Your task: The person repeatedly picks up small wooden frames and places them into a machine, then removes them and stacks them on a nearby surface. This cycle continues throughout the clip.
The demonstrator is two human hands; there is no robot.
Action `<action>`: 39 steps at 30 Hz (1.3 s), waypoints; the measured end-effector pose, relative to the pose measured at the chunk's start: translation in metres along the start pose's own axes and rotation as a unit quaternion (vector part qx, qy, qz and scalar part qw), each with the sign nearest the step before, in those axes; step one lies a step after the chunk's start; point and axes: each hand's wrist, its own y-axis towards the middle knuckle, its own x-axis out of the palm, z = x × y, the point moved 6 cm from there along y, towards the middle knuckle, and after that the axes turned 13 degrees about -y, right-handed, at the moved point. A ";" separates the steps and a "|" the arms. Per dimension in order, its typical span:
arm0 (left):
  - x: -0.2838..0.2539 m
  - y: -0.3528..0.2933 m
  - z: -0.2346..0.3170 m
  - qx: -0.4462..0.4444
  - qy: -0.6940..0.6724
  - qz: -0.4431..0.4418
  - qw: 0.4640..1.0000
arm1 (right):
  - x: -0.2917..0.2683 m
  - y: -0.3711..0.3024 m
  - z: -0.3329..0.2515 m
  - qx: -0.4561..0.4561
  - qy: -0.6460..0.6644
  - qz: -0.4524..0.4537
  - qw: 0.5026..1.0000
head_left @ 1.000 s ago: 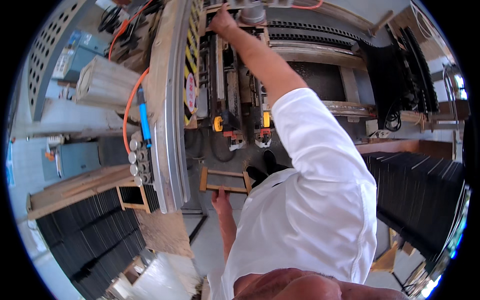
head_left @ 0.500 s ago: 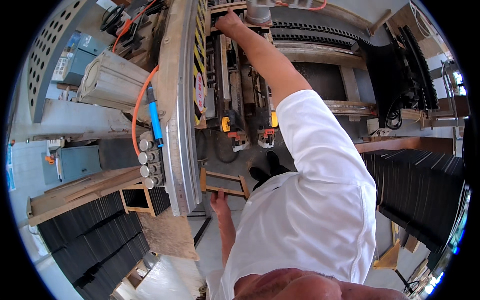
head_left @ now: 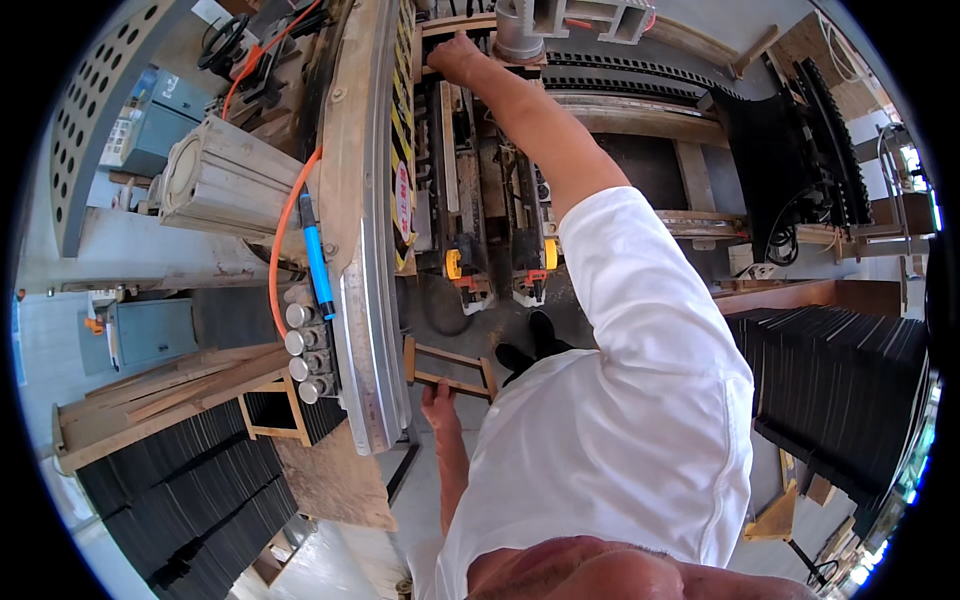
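Observation:
My left hand is low in front of me, closed on the near bar of a small rectangular wooden frame. That frame hangs above the floor beside the machine's metal rail. My right hand reaches far forward into the machine, its fingers curled down just on the near side of a pale wooden bar. What those fingers hold, if anything, is hidden. A grey cylinder stands to the right of that hand.
A long metal beam with a striped warning strip runs along my left, bearing a blue pen-like tool and an orange hose. Stacks of black panels lie at left, with another wooden frame there. More black panels stand at right.
My right hand has drawn slightly back from the wooden bar, and its fingers look more curled. The view has shifted a little. My left hand still holds the frame.

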 end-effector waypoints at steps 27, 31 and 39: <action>-0.001 -0.011 0.004 0.035 0.066 0.017 0.997 | -0.007 -0.011 0.009 -0.011 -0.100 -0.014 0.995; -0.005 -0.003 -0.001 0.032 0.063 0.008 0.997 | 0.004 0.000 0.014 -0.005 -0.038 -0.004 0.999; -0.012 0.003 -0.005 0.030 0.092 -0.004 0.995 | 0.002 -0.005 0.009 0.023 -0.042 0.054 0.997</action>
